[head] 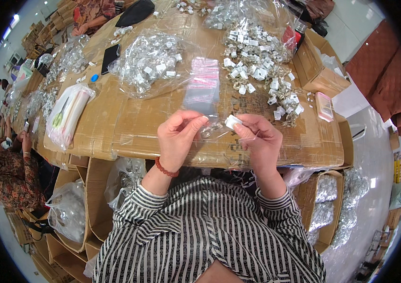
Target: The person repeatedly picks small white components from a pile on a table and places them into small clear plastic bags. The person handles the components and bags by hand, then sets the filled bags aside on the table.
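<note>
My left hand (180, 132) pinches the edge of a small clear plastic bag (218, 130) between thumb and fingers. My right hand (259, 136) holds a small white plastic piece (233, 121) between thumb and forefinger, with clear film across its fingers. Something thin and shiny lies in or behind the film between my hands; its exact form is unclear. Just beyond my hands, flat clear zip bags with pink strips (202, 83) lie overlapped on the cardboard-covered table (143, 123). To their right spreads a pile of white pieces with metallic cords or chains (257, 67).
A large clear bag of similar pieces (151, 63) lies left of the zip bags, beside a black phone (110, 58). Farther left are packed bags with green-handled scissors (59, 116). An open carton (317, 67) stands right. Another person (16, 173) sits at far left.
</note>
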Demonstrator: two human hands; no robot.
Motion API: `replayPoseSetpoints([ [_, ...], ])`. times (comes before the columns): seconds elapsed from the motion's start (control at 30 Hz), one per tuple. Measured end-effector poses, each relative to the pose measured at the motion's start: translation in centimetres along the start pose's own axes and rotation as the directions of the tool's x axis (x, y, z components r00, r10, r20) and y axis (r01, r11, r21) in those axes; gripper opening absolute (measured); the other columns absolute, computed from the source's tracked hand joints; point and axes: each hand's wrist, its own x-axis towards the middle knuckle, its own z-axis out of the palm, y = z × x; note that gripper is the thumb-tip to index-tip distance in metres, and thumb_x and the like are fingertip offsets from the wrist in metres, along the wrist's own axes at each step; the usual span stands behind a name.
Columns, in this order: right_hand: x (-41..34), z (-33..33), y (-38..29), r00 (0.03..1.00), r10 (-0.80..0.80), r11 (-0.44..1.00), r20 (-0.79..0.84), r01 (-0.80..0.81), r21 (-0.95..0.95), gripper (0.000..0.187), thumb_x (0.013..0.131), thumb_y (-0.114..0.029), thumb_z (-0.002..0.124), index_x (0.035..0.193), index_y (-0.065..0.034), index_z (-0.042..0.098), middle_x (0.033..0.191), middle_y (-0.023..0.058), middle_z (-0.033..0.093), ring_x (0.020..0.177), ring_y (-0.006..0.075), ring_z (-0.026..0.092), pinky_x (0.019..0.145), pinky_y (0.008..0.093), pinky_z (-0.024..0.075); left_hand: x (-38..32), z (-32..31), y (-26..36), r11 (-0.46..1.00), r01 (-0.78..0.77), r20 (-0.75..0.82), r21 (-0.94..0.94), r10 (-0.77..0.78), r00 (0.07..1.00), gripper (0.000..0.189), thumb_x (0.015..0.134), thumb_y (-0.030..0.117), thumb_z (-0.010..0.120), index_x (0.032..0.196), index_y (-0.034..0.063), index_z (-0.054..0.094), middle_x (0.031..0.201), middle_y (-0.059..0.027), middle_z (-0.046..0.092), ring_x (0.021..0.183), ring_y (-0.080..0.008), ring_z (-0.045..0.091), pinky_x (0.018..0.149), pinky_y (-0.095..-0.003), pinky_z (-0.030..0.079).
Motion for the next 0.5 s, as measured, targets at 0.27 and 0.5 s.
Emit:
replayPoseSetpoints([
  [0.27,-0.1,0.8,0.3,0.86,-0.373,0.709,0.348,0.506,-0.491,0.02,0.077,-0.003,0.076,0.096,-0.003,0.07,0.085,0.0107,0.066,0.068,0.0196,0.064,0.057,0.0271,0.0499,0.0,0.0,0.5,0.919,0.219,0.174,-0.328,-0.169,0.97,0.007,0.091,0.001,0.063,0.097,-0.0031,0.063,0.093,-0.013,0.072,0.085,-0.014,0.068,0.076,-0.0248,0.055],
  [0.5,-0.4,0.8,1.1,0.914,-0.365,0.8,0.175,0.404,-0.444,0.016,0.082,0.002,0.071,0.098,-0.0006,0.069,0.09,0.0096,0.069,0.075,0.0115,0.064,0.063,0.0221,0.0496,-0.5,1.1,1.1,0.887,0.291,0.273,-0.359,-0.198,0.941,0.02,0.088,-0.001,0.066,0.107,-0.002,0.065,0.104,-0.0128,0.07,0.093,-0.013,0.066,0.083,-0.0259,0.055],
])
